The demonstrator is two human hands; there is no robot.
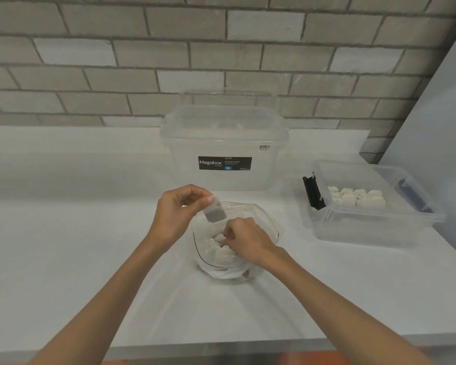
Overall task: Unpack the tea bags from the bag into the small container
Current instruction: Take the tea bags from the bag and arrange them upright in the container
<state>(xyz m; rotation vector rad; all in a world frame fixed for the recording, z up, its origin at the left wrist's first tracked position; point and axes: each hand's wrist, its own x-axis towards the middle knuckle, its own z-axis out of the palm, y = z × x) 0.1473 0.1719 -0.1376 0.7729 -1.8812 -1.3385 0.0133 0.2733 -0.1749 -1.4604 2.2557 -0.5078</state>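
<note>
One clear box [221, 143], labelled "Megabox", "12L". One small container [374, 227]. One bag [263, 219]. One tea bag [215, 213] pinched in left hand [177, 214]; right hand [245, 239] curled inside bag, grip unclear.

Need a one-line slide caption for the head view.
Left hand pinches a tea bag over the clear bag, right hand reaches inside; small container holds more tea bags.

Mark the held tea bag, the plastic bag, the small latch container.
Pale paper tea bag [214, 212]: head view, its middle.
Clear plastic bag [270, 219]: head view, right rim.
Small clear plastic container [366, 230]: head view, front wall.
</note>
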